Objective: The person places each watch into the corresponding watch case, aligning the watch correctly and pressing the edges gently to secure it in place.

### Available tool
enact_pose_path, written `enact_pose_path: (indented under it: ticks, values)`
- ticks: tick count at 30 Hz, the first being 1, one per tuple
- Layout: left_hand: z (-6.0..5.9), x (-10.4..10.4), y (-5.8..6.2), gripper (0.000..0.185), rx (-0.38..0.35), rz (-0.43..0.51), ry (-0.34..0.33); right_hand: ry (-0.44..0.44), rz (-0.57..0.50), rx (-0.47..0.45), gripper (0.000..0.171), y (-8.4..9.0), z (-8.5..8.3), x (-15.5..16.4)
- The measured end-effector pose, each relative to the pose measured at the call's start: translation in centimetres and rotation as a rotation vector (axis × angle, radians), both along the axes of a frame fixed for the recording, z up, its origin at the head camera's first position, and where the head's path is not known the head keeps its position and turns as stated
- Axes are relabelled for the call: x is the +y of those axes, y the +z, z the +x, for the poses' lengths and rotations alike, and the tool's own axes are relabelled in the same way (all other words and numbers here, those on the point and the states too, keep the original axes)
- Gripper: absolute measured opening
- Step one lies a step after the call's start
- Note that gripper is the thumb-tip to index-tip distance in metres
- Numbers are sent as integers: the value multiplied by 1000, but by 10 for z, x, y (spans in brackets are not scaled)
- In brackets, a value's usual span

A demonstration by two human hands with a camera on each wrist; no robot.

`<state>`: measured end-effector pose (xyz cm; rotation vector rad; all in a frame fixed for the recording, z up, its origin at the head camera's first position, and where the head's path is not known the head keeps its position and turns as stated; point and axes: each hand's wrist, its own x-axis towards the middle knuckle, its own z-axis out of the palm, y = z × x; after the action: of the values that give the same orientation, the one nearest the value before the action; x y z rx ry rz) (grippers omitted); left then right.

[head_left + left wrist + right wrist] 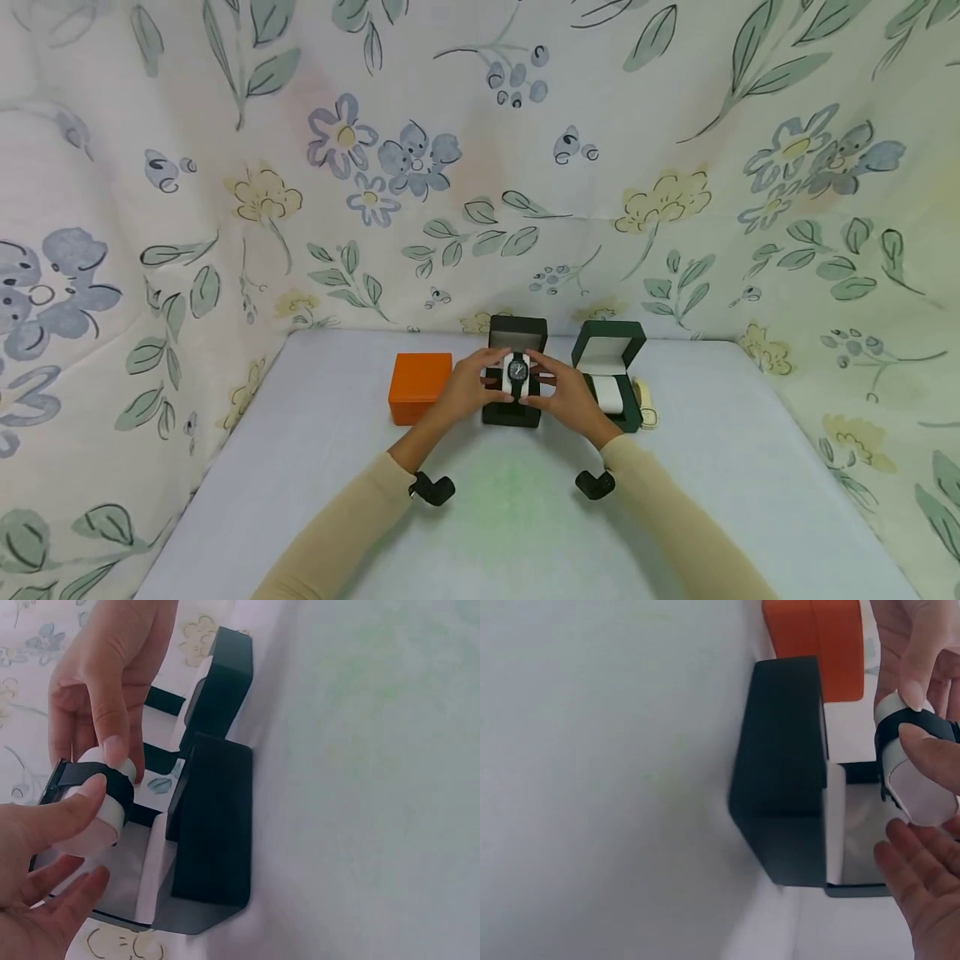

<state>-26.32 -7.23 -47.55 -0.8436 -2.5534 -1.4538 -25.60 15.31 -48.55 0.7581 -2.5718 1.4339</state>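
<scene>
A black-strapped wristwatch (518, 369) with a dark round dial is wrapped around a white cushion (924, 796). My left hand (471, 385) pinches it from the left, thumb on the strap's lower side. From the right, my right hand (564, 393) grips the same cushion, its thumb also at the near side. Both hands hold the watch above a dark watch box (512, 415) whose lid stands raised behind. In the right wrist view, the pale inside of this box (862, 825) shows beneath the cushion. Part of the box is hidden by the hands.
An orange box (420, 379) sits left of the dark box. To the right is an open green watch box (611, 333) with a white cushion (608, 395), and a gold-coloured watch (648, 414) lies against its right side. A floral curtain (480, 208) hangs behind the white table (510, 533).
</scene>
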Motion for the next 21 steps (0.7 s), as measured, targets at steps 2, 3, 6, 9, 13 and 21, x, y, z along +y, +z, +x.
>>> enact_pose_path:
  ticks: [2, 3, 6, 9, 13, 21]
  values:
    - [1, 1, -2, 78, 1, -22, 8, -9, 6, -14, 83, -2, 1, 0]
    - [1, 1, -2, 78, 4, -32, 13, -13, 8, -17, 83, -3, 1, 0]
    - [1, 3, -3, 77, 2, -49, 25, -15, 16, -13, 82, -5, 1, -1]
    - [0, 4, -4, 77, 9, -61, 30, -16, 23, -2, 82, -8, 0, 0]
    - [-1, 4, -8, 77, 18, -87, 26, -24, 53, 1, 81, -13, -3, 0]
    - [-1, 5, -17, 77, 6, -114, 34, -8, 111, -15, 80, -21, -6, 0]
